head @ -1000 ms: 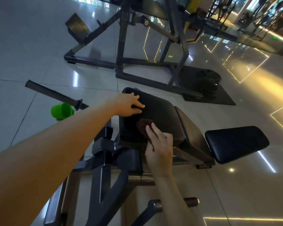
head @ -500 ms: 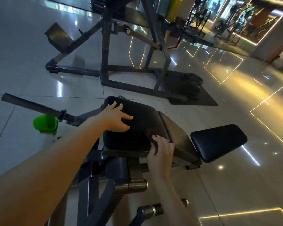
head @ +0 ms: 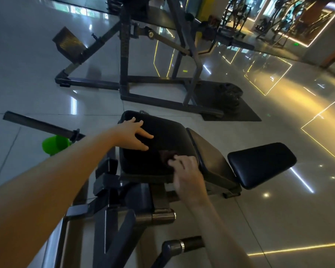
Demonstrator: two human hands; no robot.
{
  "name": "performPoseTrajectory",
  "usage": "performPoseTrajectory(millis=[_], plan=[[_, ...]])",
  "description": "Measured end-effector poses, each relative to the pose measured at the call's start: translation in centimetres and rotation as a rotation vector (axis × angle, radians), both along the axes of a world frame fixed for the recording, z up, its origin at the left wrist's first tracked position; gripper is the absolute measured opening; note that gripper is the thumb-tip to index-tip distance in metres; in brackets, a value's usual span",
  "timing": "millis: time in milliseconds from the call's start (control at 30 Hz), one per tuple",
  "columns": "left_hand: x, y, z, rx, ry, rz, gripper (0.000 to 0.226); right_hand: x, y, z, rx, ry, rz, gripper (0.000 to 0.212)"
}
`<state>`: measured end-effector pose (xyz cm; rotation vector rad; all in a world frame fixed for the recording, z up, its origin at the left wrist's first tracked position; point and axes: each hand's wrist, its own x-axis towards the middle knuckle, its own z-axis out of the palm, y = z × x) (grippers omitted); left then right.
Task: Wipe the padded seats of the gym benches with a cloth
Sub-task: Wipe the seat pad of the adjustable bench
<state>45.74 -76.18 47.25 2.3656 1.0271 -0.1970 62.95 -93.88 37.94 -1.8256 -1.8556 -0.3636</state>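
Counting near to far:
Jutting from the bench frame below the pads: 2 roller handles (head: 191,243)
Curling fingers over the cloth (head: 167,155) and holding it against the near right part of the seat pad (head: 168,132): 1 right hand (head: 188,175), blurred
Lying on that same pad, dark reddish, partly under the fingers: 1 cloth
Pressing flat with fingers spread on the pad's left side: 1 left hand (head: 134,135)
Running in a row to the right: 3 pads, being the black seat pad, 1 grey-brown middle pad (head: 209,157), 1 black end pad (head: 259,163)
Standing on the floor at left: 1 green cup (head: 54,145), beside 1 dark bar (head: 41,124)
Standing beyond: 1 machine frame (head: 124,74), 1 black mat (head: 246,115) carrying weight plates (head: 228,93), number not telling
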Motion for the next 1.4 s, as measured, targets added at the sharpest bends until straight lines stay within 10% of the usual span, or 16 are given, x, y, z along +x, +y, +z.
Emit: performPoseTrajectory(millis=[267,433,633,867,1233,1400], plan=[[-0.5,0.3,-0.8,-0.003,-0.022,-0.011,0.049,-9.8,1.5,-1.0,0.275,0.573,-0.410,0.024],[-0.6,0.1,-0.6,-0.015,-0.051,-0.012,0.048,-14.6,2.2,-1.8,0.235,0.532,-0.167,0.036],[-1.0,-0.1,-0.5,-0.019,-0.079,-0.006,0.047,-4.5,-0.1,-3.4,0.128,-0.033,0.039,0.025],[-0.6,0.0,-0.6,0.003,-0.027,-0.043,0.047,-4.1,0.0,-3.5,0.279,0.602,-0.522,0.023],[-0.5,0.6,-0.9,0.073,0.008,-0.088,0.053,-10.2,1.7,-1.8,0.101,0.413,-0.096,0.037],[-0.9,0.1,-1.0,0.065,-0.023,-0.084,0.053,-2.9,0.8,-2.1,0.213,0.663,-0.541,0.026]])
